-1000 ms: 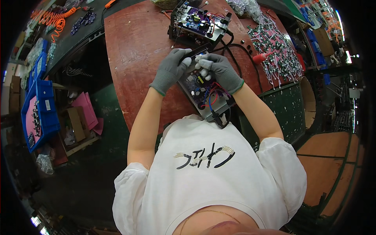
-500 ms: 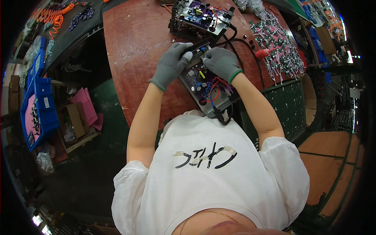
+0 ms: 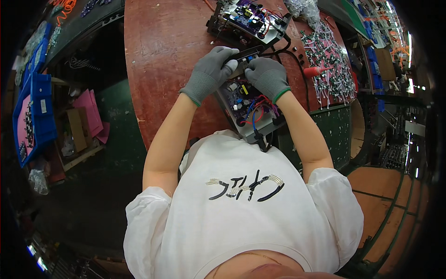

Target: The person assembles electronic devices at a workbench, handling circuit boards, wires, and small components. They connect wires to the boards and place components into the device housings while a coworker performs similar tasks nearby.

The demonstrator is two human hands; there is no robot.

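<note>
An open electronic unit [image 3: 239, 116] with a metal tray, purple circuit board and red and blue wires lies slanted on the table, its near end against my shirt. My left hand [image 3: 210, 73], in a grey glove, is closed on the unit's far end beside a black end panel [image 3: 250, 52], thumb pointing inward. My right hand [image 3: 268, 77], gloved alike with a green cuff, bends its fingers down at the same end, next to a small blue part [image 3: 252, 57]. Its fingertips are partly hidden, and what they pinch does not show.
A second open unit [image 3: 248, 22] stands just beyond my hands, black cables beside it. To the right are a red bottle [image 3: 317, 71] with a thin nozzle and a heap of small wired parts [image 3: 329, 65]. Blue bins [image 3: 43, 111] sit left of the reddish table [image 3: 160, 60].
The whole view has shifted slightly. Both hands stay at the unit's far end, with only small changes in the fingers; the left thumb lies a little closer to the black panel.
</note>
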